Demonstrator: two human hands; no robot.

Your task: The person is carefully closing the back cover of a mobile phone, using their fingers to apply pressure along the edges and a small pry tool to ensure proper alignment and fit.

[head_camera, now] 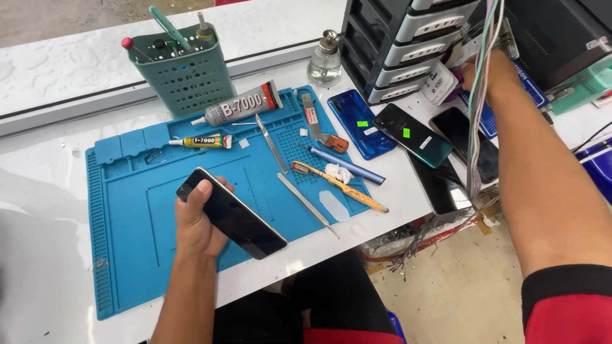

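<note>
The left hand (pixel 197 223) grips a dark phone (pixel 231 213) by its edges just above the blue mat (pixel 127 210), best kept steady and level, while the right hand (pixel 488 73) reaches among hanging cables (pixel 478 108), its grasp unclear.

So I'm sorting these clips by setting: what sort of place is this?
Most likely a phone repair bench. The left hand holds a black phone over a blue repair mat strewn with tweezers and glue tubes; more phones lie beside.
</note>
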